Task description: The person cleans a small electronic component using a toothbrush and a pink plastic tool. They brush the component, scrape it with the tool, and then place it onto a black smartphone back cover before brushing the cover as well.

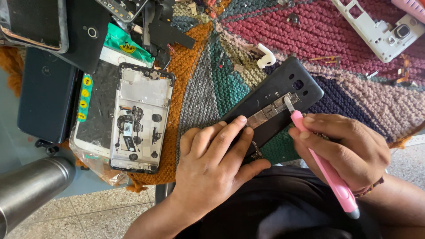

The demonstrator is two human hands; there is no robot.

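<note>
The left hand [212, 163] presses flat on the black phone back [274, 106] lying on the knitted mat [208, 84]; the right hand [349, 150] pinches a pink tool [325, 168], tip touching it. A green packet [124, 44] lies upper left.

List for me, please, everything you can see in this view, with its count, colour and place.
Black phone body: one, black, centre on the mat, under both hands.
Pink tool: one, pink with a metal tip, tip on the phone's metal slots.
Knitted mat: one, multicoloured, covering the work surface.
Open phone frame: one, silver and black, left of centre.
White phone frame: one, white, top right.
White earbud: one, white, above the black phone.
Dark phone: one, black, far left.
Metal cylinder: one, silver, bottom left.
Left hand: pressing the phone down.
Right hand: fingers gripping the tool.
</note>
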